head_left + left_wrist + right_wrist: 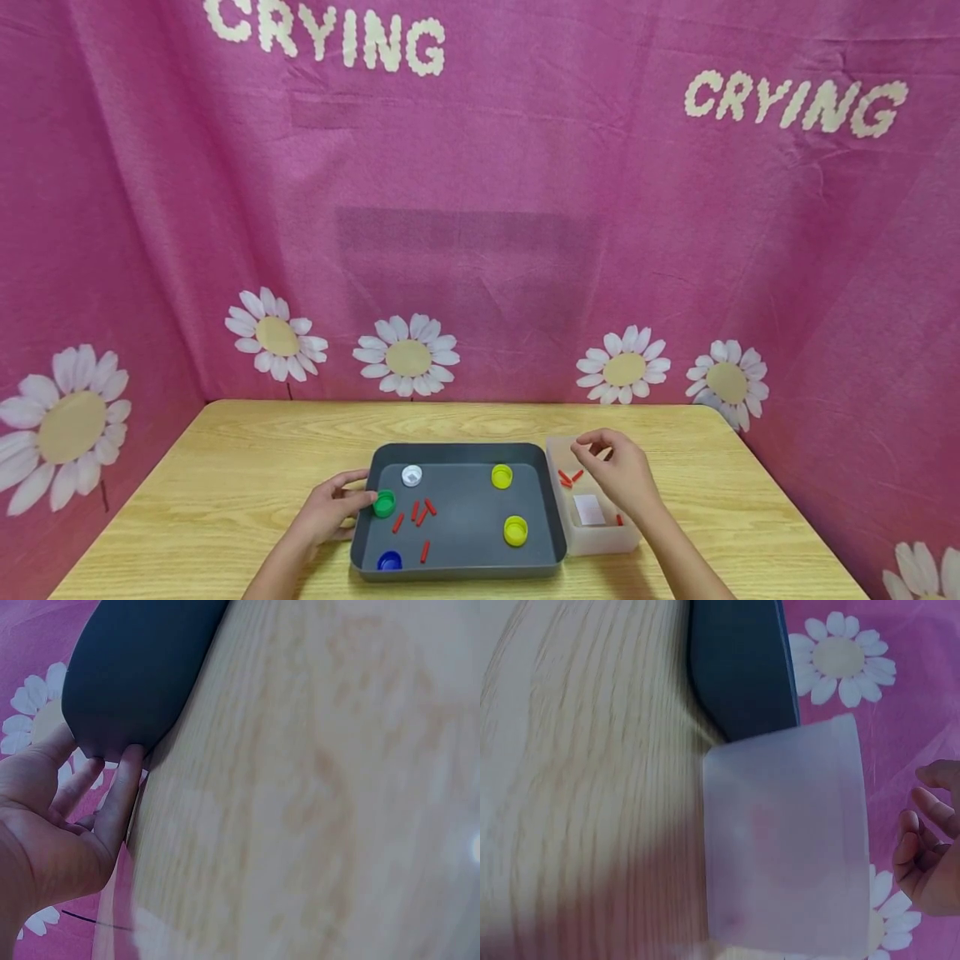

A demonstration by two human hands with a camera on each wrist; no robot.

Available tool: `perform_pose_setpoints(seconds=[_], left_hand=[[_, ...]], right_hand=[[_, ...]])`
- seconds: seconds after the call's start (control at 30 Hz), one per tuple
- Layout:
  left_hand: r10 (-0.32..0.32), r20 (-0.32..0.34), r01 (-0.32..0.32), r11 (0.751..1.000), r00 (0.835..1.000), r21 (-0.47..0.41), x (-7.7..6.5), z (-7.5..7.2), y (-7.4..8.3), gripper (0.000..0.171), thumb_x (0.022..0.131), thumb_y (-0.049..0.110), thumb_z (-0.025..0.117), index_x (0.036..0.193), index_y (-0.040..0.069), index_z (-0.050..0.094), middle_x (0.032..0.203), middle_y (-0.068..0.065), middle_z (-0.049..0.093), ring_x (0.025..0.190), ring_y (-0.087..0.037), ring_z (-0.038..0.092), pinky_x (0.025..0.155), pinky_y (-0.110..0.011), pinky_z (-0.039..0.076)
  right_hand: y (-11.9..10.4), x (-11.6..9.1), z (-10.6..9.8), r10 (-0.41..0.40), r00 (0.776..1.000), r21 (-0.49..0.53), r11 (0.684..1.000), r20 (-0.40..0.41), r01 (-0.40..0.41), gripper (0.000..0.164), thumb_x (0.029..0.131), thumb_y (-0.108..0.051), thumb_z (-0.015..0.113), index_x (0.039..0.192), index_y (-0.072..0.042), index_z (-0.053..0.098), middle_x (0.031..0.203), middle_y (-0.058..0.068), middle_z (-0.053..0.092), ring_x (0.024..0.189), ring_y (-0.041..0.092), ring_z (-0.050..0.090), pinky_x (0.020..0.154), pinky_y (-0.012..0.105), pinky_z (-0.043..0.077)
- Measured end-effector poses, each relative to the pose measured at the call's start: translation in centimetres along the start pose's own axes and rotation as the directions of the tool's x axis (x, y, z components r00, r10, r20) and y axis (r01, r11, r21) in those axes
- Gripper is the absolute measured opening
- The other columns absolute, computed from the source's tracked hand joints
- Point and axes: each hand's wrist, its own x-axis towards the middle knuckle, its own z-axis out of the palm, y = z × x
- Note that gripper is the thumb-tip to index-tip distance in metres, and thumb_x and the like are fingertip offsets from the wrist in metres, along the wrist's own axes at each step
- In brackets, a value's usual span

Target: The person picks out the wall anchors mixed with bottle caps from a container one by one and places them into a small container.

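Note:
My left hand [330, 508] grips the left wall of a dark grey tray [465, 562], its thumb over the rim beside a green bottle cap [384, 503]. In the left wrist view, fingertips touch the outside of the tray [142, 675]. My right hand [618, 471] hovers over a translucent plastic box [603, 543], fingers loosely bent, with nothing visible between them. Small red sticks [577, 476] and a white paper pad [589, 509] lie in the box. In the right wrist view, the right hand [934, 847] is beyond the box wall [787, 840].
Inside the tray are a white cap [411, 476], a blue cap [390, 561], two yellow caps [515, 531] and several red sticks [398, 523]. The tray and box stand side by side on a wooden table [262, 450]. A pink flowered cloth [480, 292] hangs around it.

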Motion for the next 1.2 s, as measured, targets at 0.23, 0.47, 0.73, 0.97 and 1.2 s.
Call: perform_pose_setpoints(seconds=[0.23,0.47,0.73,0.97,1.2], left_hand=[[-0.004,-0.008,0.004,1.0,1.0,0.002,0.1,0.1,-0.1,0.056,0.082,0.019,0.07,0.132,0.003,0.049,0.092,-0.005,0.066,0.074,-0.014,0.061,0.061,-0.033,0.055],[0.004,-0.011,-0.004,1.0,1.0,0.001,0.1,0.2,-0.1,0.056,0.082,0.018,0.07,0.132,0.003,0.049,0.093,-0.005,0.067,0.074,-0.014,0.061,0.062,-0.033,0.056],[0.004,-0.008,-0.004,1.0,1.0,-0.003,0.3,0.2,-0.1,0.056,0.083,0.018,0.07,0.132,0.002,0.048,0.089,-0.004,0.065,0.073,-0.014,0.06,0.062,-0.033,0.056],[0.027,0.014,-0.027,1.0,1.0,-0.011,0.2,0.1,-0.2,0.057,0.084,0.016,0.068,0.134,0.0,0.046,0.094,-0.005,0.068,0.073,-0.014,0.061,0.061,-0.033,0.055],[0.007,0.006,-0.007,1.0,1.0,-0.003,0.1,0.0,-0.1,0.057,0.083,0.018,0.069,0.133,0.002,0.047,0.096,-0.005,0.068,0.074,-0.013,0.061,0.063,-0.033,0.056]], right_hand=[[-1.2,-0.1,1.1,-0.031,0.999,0.038,0.999,0.017,0.03,0.013,0.081,-0.02,0.072,0.09,-0.01,0.07,0.076,0.002,0.058,0.064,0.011,0.048,0.058,0.02,0.042],[-2.1,-0.3,2.4,-0.093,0.996,0.067,0.994,0.018,0.091,0.007,0.079,-0.016,0.073,0.085,-0.013,0.071,0.071,0.0,0.059,0.056,0.008,0.049,0.054,0.019,0.044],[-3.2,-0.9,3.7,-0.106,0.992,0.075,0.992,0.063,0.102,0.006,0.079,-0.014,0.074,0.082,-0.015,0.069,0.074,-0.003,0.059,0.067,0.01,0.05,0.058,0.019,0.043],[-4.2,-1.6,4.8,-0.147,0.977,0.073,0.988,0.152,0.138,0.007,0.08,-0.016,0.073,0.082,-0.017,0.067,0.078,-0.004,0.056,0.065,0.01,0.047,0.056,0.019,0.041],[-4.8,-2.1,5.8,-0.207,0.946,0.079,0.978,0.249,0.194,0.01,0.081,-0.024,0.072,0.087,-0.017,0.067,0.082,-0.001,0.057,0.063,0.007,0.046,0.057,0.019,0.041]])
